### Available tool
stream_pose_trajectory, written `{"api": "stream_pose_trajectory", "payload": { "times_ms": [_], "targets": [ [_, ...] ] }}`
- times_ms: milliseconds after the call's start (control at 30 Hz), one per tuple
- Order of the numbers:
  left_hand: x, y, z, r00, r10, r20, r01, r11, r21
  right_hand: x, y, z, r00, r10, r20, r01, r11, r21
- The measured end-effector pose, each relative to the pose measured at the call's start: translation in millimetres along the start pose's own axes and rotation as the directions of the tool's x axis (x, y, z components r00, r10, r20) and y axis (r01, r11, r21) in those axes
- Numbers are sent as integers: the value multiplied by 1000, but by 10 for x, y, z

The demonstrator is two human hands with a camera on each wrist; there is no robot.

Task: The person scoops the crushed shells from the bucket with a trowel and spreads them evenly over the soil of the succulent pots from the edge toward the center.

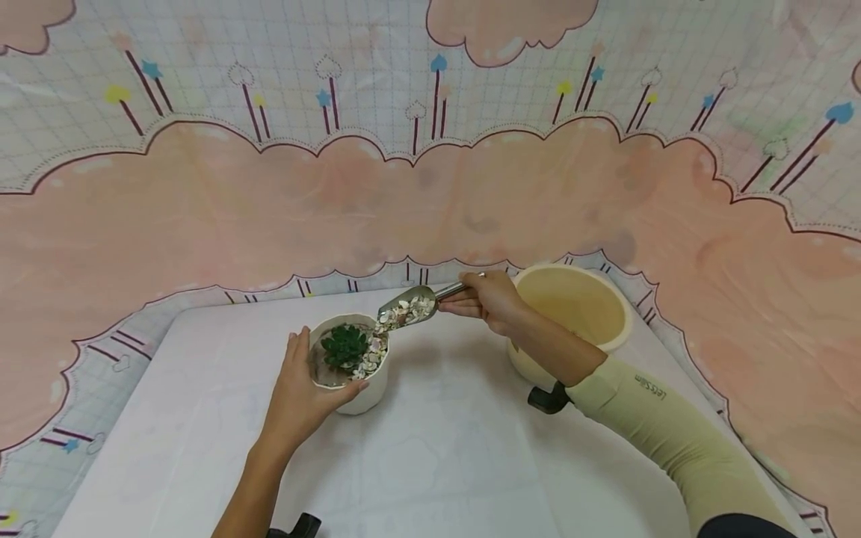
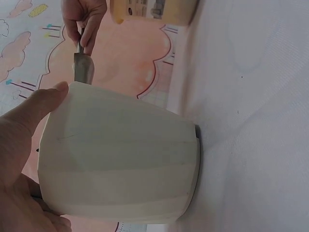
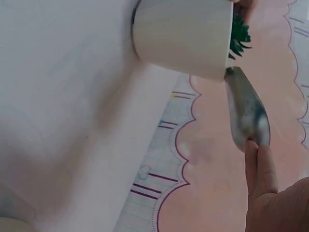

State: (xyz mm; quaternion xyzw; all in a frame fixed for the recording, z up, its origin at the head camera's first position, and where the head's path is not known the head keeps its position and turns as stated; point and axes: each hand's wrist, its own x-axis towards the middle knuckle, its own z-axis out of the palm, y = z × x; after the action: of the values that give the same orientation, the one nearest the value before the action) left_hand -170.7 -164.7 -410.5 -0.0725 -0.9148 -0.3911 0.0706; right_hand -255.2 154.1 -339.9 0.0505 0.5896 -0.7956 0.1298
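A white plant pot (image 1: 363,400) stands on the white table, holding a green succulent (image 1: 344,347) in grey soil. Pale stone chips (image 1: 368,362) cover the right side of that soil. My left hand (image 1: 306,388) grips the pot near its rim, thumb at the front and fingers at the left. With my right hand (image 1: 491,299) I hold a metal scoop (image 1: 407,308) by its handle, loaded with more chips. Its tip is tilted down at the pot's right rim. In the right wrist view, two fingers (image 3: 260,166) lie under the scoop (image 3: 248,113).
A cream bucket (image 1: 622,336) stands at the right of the table, partly behind my right forearm. The white tabletop (image 1: 457,448) stretches in front of the pot. Behind the table hangs a patterned pink and white cloth (image 1: 403,194).
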Motion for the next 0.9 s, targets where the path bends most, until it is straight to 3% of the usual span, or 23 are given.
{"api": "stream_pose_trajectory", "payload": {
  "times_ms": [567,700,900],
  "targets": [
    [19,-51,-15,999,38,33,-38,999,-13,10,-2,-2,1000,11,-5,-11,1000,11],
    [-3,-33,-12,998,24,51,-23,999,-23,-2,4,-17,1000,20,-4,-20,1000,15],
    [-40,40,43,1000,-5,8,5,1000,16,-9,-4,-5,1000,15,10,-15,1000,15]
  ]
}}
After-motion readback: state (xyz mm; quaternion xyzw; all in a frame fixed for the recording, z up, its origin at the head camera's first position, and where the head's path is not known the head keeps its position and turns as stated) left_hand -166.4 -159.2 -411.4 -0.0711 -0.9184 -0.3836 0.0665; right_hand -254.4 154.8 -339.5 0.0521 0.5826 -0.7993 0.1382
